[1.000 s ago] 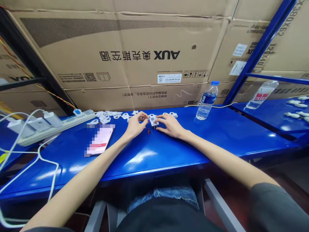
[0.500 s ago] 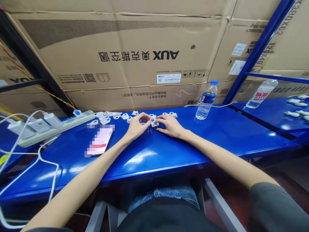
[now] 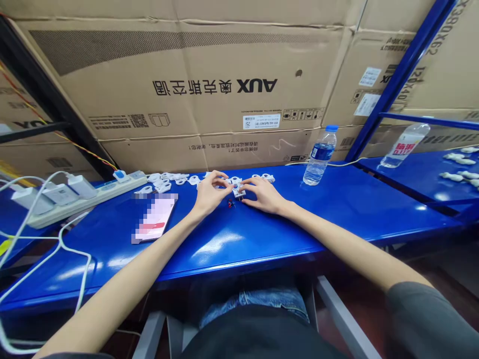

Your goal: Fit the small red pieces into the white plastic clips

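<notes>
Between my hands, over the blue table, is a small white plastic part (image 3: 237,189) with a round hole and thin pins or legs below it. My right hand (image 3: 264,195) grips its right side with thumb and fingers. My left hand (image 3: 211,193) is curled on the other side, thumb and fingertips closed at the part's left edge; exactly what they pinch is too small to see. Just below lie tiny red and dark pieces (image 3: 231,203). More white plastic parts (image 3: 163,185) lie in a loose row behind and left of my hands, with another few (image 3: 266,177) behind my right hand.
A pink phone (image 3: 155,218), partly pixelated, lies left of my left forearm. A power strip (image 3: 108,192) with plugged-in chargers and white cables runs along the left. A water bottle (image 3: 320,155) stands at the back right. Large cardboard boxes (image 3: 209,55) wall off the back.
My left hand has shifted slightly left, and its fingers have moved a little off the white part. The right hand stays nearly still with the part.
</notes>
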Available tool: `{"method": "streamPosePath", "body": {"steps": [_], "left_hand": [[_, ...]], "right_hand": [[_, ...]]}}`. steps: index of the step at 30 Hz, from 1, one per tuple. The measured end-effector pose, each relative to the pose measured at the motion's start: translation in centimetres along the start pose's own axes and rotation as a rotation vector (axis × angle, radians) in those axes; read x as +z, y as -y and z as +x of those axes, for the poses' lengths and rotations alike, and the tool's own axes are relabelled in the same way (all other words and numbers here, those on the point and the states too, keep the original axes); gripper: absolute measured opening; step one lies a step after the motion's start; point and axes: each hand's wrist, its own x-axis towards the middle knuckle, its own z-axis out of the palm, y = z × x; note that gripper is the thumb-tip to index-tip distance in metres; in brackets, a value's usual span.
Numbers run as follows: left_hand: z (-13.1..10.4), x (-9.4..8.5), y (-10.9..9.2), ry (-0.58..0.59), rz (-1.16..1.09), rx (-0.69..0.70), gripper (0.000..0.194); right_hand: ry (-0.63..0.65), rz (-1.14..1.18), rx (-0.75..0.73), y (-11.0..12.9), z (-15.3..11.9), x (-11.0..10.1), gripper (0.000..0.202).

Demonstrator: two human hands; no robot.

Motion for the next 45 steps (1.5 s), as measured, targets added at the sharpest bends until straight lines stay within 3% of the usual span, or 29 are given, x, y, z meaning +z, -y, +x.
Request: {"method": "streamPosePath", "body": {"steps": [6,15,45], "left_hand": [[0.3,0.2,0.8,0.003,-0.096,0.024,0.034],[0.3,0.3,0.4,0.036,-0.22,-0.053,0.039],[-0.7,0.6,-1.1,-0.099,0.033,0.157,0.017]], "right_hand": [[-0.103,-0.012,-0.023,-0.2,0.1,0.2,0.029],[-0.217,0.004,-0.059,0.2,0.2,0.0,0.03],[-0.226,0.02,-0.073,1.0,0.2,0.0,0.029]]}}
